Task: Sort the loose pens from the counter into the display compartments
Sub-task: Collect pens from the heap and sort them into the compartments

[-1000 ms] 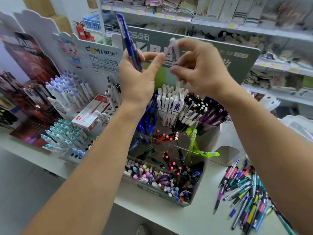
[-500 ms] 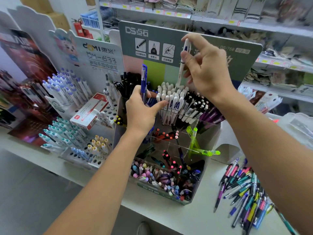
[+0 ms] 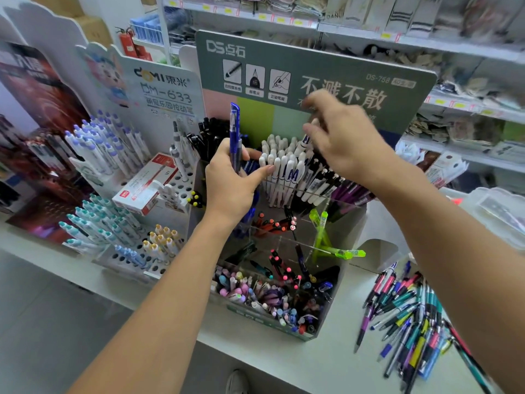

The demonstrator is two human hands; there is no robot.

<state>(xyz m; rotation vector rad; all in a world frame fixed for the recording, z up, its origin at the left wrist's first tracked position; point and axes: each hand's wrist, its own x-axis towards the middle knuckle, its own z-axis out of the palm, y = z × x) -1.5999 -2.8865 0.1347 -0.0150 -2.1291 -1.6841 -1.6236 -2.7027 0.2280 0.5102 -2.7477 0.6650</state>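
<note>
A blue pen was gripped upright by the left hand; a white pen was pinched by the blurred right hand above the display.

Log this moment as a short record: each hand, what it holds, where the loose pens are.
left hand: grips a blue pen, upright, above the display
right hand: over the white pens, pinching one; blurred
loose pens: heaped on the counter, right of the display
</note>
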